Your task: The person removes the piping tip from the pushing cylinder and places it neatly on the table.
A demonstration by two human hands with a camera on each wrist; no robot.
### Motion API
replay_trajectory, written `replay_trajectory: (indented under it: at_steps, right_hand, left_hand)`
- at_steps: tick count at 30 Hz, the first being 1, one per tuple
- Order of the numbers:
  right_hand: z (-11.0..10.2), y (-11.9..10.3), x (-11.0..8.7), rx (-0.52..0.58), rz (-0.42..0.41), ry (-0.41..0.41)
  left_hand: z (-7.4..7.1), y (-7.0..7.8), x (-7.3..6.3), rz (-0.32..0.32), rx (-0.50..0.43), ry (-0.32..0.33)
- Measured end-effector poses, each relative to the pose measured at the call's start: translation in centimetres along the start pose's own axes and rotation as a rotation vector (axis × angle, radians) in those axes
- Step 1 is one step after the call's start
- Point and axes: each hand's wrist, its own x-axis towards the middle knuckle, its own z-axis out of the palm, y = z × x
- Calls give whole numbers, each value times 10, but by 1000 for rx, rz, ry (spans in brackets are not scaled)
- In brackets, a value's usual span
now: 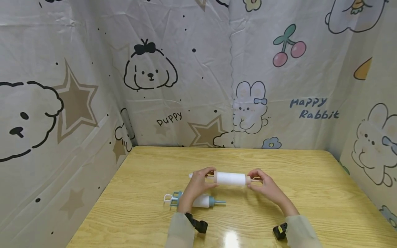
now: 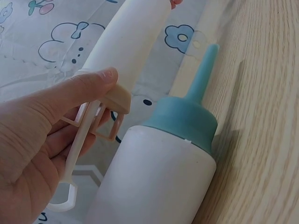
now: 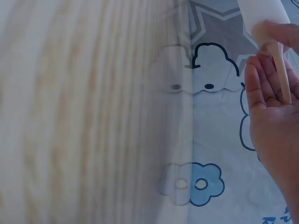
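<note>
Between my hands is a large plastic syringe (image 1: 231, 178) with a white barrel and peach end fittings, lying level across the head view. My left hand (image 1: 198, 184) grips its plunger end, thumb over the peach collar (image 2: 117, 99) in the left wrist view. A white loop handle (image 2: 65, 198) sticks out below that hand. At the other end, my right hand (image 1: 267, 186) pinches the peach cap, its thin nozzle (image 3: 281, 77) running over the palm in the right wrist view. A second white syringe (image 1: 203, 200) with teal fittings lies on the table, partly hidden behind my left wrist.
The wood-grain table (image 1: 310, 172) is bounded at the back and sides by a printed cloth (image 1: 198, 86) with cartoon animals and stars. The teal syringe's nozzle (image 1: 220, 202) points right, below the held syringe in the head view. Each wrist wears a small black camera (image 1: 201, 226).
</note>
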Motion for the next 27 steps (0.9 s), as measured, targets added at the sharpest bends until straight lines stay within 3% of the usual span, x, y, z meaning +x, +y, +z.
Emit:
replay_trajectory:
  at_steps: [6, 11, 16, 27]
  right_hand:
    - [-4, -2, 1, 62, 89, 30]
    - [-5, -2, 2, 96, 179, -33]
    - [-6, 0, 1, 123, 179, -76]
    - [-2, 6, 0, 80, 68, -34]
  left_hand:
    - [0, 0, 0, 2, -7, 7]
    - [0, 0, -1, 12, 1, 12]
    - [0, 1, -1, 16, -5, 5]
    - [0, -1, -2, -2, -14, 4]
